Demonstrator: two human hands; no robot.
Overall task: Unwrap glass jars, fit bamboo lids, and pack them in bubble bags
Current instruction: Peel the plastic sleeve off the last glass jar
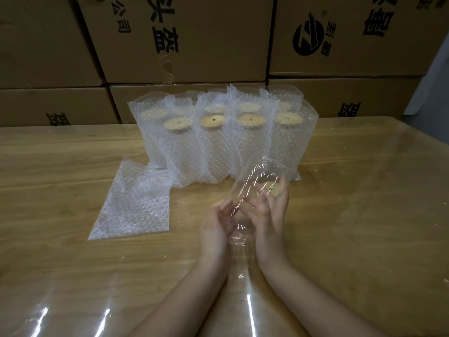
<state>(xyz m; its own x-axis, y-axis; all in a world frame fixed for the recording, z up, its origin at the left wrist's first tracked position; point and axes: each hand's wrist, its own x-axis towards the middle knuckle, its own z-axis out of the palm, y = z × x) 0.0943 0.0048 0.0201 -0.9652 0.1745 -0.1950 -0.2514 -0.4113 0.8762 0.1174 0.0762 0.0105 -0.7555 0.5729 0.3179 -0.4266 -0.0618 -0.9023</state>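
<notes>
One jar in hand, film not yet off

Both hands hold the jar point(245, 203) tilted above the table point(364, 215), just in front of the row of packed jars point(218, 142). The left hand point(216, 227) lays near-straight fingers along the jar's side by the base. The right hand point(269, 210) braces the other side, its fingers curled round a lid point(273, 189). The film point(264, 166) gapes loose at the far end. I'd steady the base with the left hand, draw the film off that open end, and keep the lid tucked clear so the glass can't slip. An empty bag point(133, 205) lies flat to the left.
</notes>
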